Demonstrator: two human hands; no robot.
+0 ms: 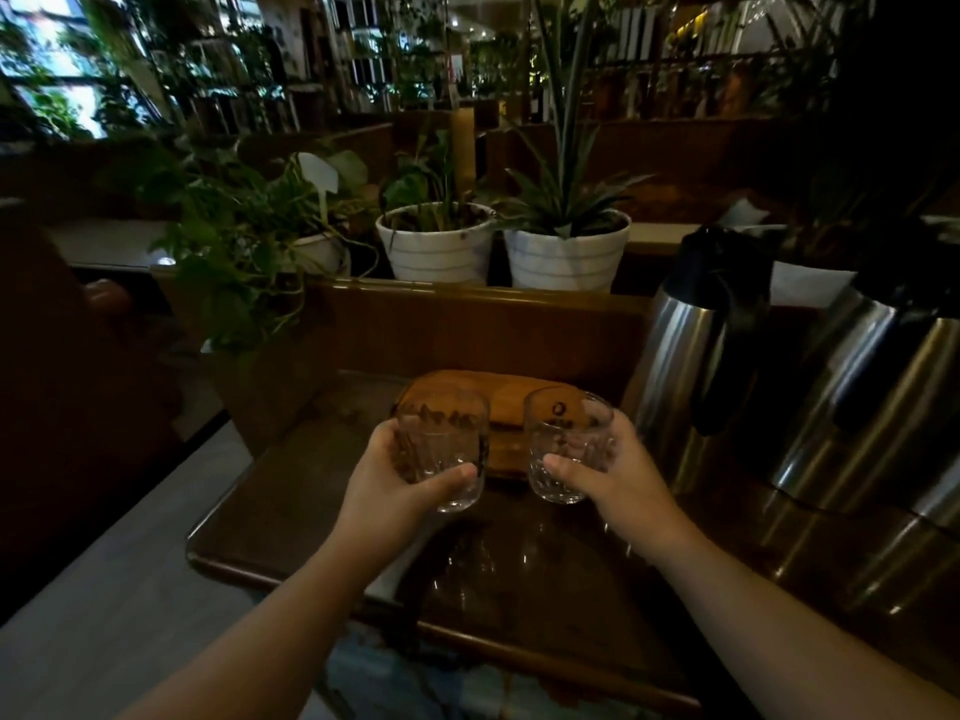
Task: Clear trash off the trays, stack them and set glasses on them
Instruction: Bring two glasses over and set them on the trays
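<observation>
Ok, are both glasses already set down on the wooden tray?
No, the left hand grips one glass and the right hand the other glass, both held in front of the wooden tray.

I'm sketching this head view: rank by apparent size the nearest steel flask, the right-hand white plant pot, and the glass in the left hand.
1. Nearest steel flask, though nearness inflates it.
2. White plant pot.
3. Glass in the left hand, close to the camera yet smallest.

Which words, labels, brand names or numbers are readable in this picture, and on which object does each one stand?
None can be read.
Right-hand glass: a small dark ring-shaped mark near the rim; too blurred to say whether it is a logo or a letter.
Left-hand glass: only a cut pattern, no text.
Steel flasks: no visible label.
White tag among the plants: blank or too blurred.
Background shelves: too dark and small.
</observation>
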